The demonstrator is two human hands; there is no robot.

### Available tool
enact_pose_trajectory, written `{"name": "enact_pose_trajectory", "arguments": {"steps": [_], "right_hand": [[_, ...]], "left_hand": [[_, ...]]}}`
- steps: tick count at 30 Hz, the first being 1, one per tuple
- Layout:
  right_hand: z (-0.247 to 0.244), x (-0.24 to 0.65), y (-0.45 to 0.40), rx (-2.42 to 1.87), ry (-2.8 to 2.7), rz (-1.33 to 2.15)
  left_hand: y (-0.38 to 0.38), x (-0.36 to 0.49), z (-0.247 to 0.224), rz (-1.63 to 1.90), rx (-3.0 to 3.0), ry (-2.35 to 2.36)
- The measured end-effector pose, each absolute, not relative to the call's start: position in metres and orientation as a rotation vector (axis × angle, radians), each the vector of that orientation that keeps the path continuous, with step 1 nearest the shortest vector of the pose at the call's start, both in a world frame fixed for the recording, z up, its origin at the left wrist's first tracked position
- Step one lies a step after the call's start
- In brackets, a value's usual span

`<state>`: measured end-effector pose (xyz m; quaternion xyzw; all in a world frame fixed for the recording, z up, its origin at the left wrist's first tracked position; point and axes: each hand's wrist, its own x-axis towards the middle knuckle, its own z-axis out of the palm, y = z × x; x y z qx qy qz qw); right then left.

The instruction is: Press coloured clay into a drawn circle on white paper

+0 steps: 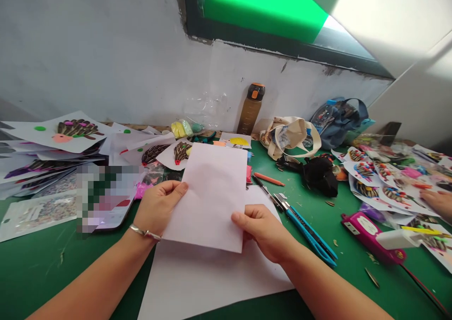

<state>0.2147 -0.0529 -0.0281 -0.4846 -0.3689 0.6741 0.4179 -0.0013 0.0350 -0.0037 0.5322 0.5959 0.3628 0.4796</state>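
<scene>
A blank white sheet is held up between my two hands, tilted over the table. My left hand pinches its left edge, thumb on top. My right hand grips the lower right edge, its thumb on the front and the other fingers partly hidden behind. Beneath it a larger white sheet lies on the green table. Blue tweezers, a dark pen and an orange pencil lie just right of the sheets.
Stacked hedgehog pictures and a phone lie at left. A bottle and bags stand by the wall. At right are a magenta glue gun, more pictures and another person's hand.
</scene>
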Motion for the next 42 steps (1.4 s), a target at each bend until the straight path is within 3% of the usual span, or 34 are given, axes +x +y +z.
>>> {"name": "enact_pose_trajectory", "arguments": {"steps": [10, 15, 19, 26, 36, 42], "right_hand": [[-0.026, 0.213, -0.056, -1.287, -1.1, 1.838], [-0.023, 0.22, -0.055, -1.406, -1.344, 1.727], [-0.023, 0.241, -0.047, -1.262, -1.482, 1.919], [-0.023, 0.267, -0.037, -1.16, -0.907, 1.595], [-0.011, 0.279, -0.038, -1.327, -0.989, 1.646], [-0.019, 0.277, -0.033, -1.369, -0.938, 1.253]], "left_hand": [[0.042, -0.01, -0.001, 0.981, 1.381, 1.558], [0.04, -0.013, 0.001, 0.966, 1.607, 1.598], [0.04, -0.011, 0.003, 0.897, 1.74, 1.543], [0.035, -0.008, 0.002, 0.645, 1.772, 1.264], [0.032, -0.005, 0.003, 0.516, 1.772, 1.081], [0.041, -0.011, -0.004, 0.614, 1.227, 1.063]]}}
